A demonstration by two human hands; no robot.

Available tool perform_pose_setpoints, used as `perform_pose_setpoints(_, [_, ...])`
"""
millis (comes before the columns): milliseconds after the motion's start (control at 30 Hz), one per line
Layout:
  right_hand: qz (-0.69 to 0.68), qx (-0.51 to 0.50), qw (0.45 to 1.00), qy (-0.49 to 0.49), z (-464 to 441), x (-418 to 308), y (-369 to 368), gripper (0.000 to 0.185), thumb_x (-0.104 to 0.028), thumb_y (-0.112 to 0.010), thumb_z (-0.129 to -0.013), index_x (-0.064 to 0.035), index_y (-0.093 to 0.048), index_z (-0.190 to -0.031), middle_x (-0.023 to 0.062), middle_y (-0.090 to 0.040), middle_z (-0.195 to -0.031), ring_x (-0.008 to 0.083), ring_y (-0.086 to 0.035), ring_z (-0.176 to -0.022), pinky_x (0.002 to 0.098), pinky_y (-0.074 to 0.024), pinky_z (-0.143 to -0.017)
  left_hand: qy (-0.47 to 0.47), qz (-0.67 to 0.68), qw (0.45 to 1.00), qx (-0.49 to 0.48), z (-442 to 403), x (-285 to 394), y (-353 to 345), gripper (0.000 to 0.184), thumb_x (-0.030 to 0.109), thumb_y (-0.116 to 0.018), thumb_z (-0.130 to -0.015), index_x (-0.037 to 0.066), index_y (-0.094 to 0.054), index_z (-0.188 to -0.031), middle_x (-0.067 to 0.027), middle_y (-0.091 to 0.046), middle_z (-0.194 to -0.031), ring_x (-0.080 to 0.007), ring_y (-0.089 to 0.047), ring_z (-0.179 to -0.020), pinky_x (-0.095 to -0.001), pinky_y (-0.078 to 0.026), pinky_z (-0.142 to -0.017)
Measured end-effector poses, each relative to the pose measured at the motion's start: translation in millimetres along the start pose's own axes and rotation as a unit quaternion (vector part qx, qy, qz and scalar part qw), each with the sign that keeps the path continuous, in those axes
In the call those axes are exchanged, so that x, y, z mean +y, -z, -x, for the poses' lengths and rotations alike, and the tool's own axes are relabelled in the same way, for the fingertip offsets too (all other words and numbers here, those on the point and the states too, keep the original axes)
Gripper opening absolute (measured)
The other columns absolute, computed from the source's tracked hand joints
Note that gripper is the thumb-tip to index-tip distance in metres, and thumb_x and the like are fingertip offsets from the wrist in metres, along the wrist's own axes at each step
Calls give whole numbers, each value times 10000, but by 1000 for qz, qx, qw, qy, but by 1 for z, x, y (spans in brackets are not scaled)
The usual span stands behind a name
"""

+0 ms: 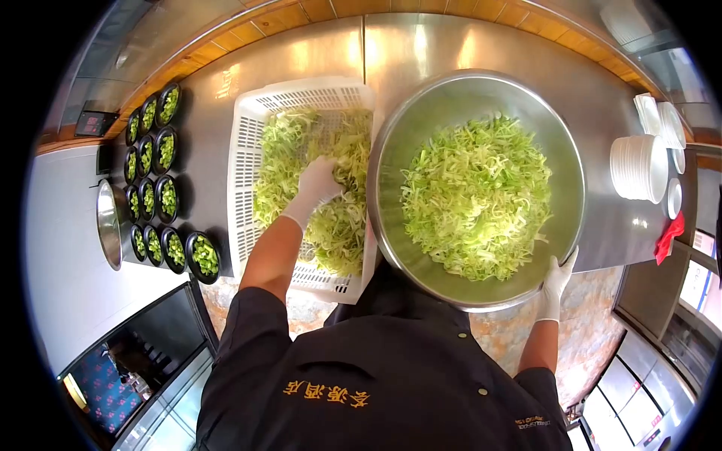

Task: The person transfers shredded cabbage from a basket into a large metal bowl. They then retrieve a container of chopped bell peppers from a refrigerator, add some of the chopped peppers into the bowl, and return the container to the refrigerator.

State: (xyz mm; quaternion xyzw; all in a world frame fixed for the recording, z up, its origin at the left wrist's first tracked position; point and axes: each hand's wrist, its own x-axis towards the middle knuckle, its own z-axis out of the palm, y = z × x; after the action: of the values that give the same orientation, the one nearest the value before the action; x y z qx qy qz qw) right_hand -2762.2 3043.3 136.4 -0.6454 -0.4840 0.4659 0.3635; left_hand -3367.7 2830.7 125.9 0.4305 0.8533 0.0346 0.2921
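Bowls (205, 279) and plates (638, 168) flank right hand (557, 282), gripping basin (444, 109), and left hand (318, 182), grip unclear.

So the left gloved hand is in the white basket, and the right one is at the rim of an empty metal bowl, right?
Not quite: the metal bowl isn't empty; the head view shows a heap of shredded greens in it. The left gloved hand is indeed in the white basket, and the right gloved hand is at the bowl's rim.

Stacked white plates (634, 168), red cloth (668, 238)
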Motion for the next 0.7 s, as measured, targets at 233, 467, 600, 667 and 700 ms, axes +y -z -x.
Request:
perform_pose_setpoints(233, [16,-17,999,39,-3,4,6,820,133,-510,-888,-23,-192,-1628,161,-514,-1479,235,-559,-1271,332,-452,-1077,-23,184,959,215,80,14,62,326,102,-782,-743,123,-733,-1065,-118,-668,-1010,-251,-658,-977,-360,-553,-902])
perform_pose_setpoints(467, [38,-24,998,53,-8,12,13,822,121,-514,-878,-22,-201,-1625,170,-483,-1515,256,-548,-1299,336,-422,-1109,-282,188,918,208,100,162,105,292,173,-843,-754,105,-723,-1011,-129,-692,-1026,-201,-675,-941,-385,-587,-846])
perform_pose_setpoints(600, [98,-5,993,66,-8,14,14,821,102,-526,-871,-23,-217,-1621,173,-497,-1509,271,-536,-1319,350,-395,-1137,-233,232,942,71,118,237,58,789,202,-825,-763,107,-514,-1482,-296,-199,-1646,-414,-267,-1514,-462,-298,-1223])
perform_pose_setpoints(667, [89,-13,993,73,-13,19,15,819,93,-530,-869,-23,-223,-1620,176,-501,-1508,276,-532,-1324,355,-388,-1144,-271,287,913,100,115,206,47,905,241,-840,-771,61,-423,-1553,-310,-201,-1649,-423,-251,-1528,-478,-282,-1230])
perform_pose_setpoints(700, [84,-15,994,72,-13,23,17,819,89,-532,-868,-23,-226,-1619,178,-503,-1507,279,-530,-1327,357,-384,-1148,-258,316,906,112,113,181,50,916,264,-848,-773,57,-418,-1555,-320,-197,-1647,-421,-233,-1538,-477,-272,-1235])
